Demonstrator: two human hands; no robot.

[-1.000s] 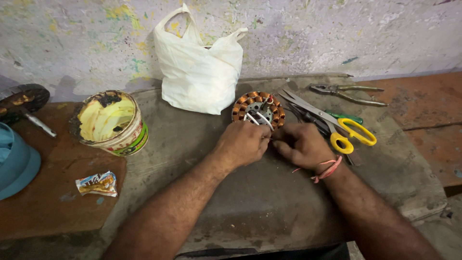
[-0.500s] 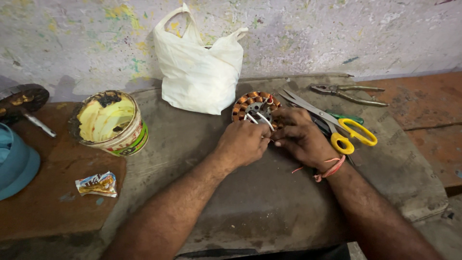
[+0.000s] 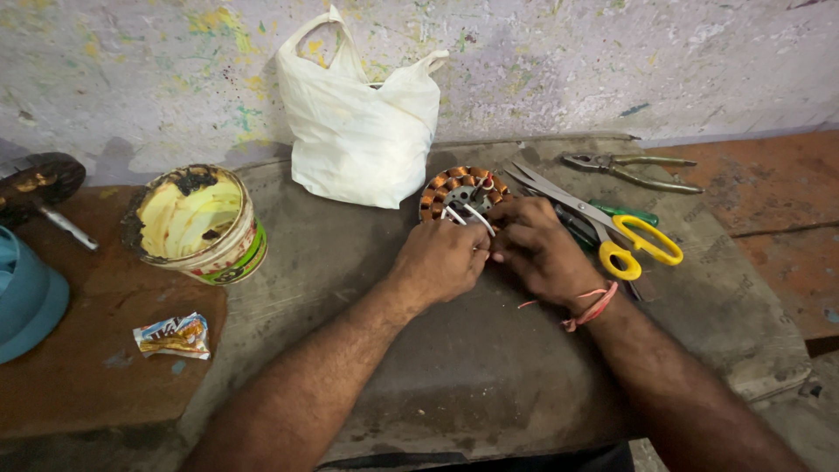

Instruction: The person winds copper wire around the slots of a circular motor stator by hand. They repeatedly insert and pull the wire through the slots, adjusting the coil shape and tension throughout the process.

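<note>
Since the earlier frames both hands sit a little closer together at the near edge of the round motor stator (image 3: 463, 194), and little else on the bench has shifted. Taking that stator as the landmark: it lies flat on the grey slab (image 3: 419, 367), its ring of copper-wound coils facing up, so it has no real long axis; its open centre points straight up at the camera. White-sleeved leads (image 3: 476, 217) run out of its near side toward the person, and these are the long things here, their axis going from the stator's centre down toward the hands.

The left hand (image 3: 441, 260) is just on the near side of the stator, fingers curled and pinched around the lead ends. The right hand (image 3: 546, 253), with a red thread at the wrist, is near and to the right of the stator, fingers also folded in on the same leads; exactly which strand each hand has I cannot tell. The hands touch each other, and both are about equally near the stator.

Right of the stator lie yellow-handled scissors (image 3: 612, 232), blades pointing toward it, and pliers (image 3: 634, 170) further right. Just behind and left of it stands a white plastic bag (image 3: 358, 122); well to the left is a tin of yellowish paste (image 3: 197, 223).
</note>
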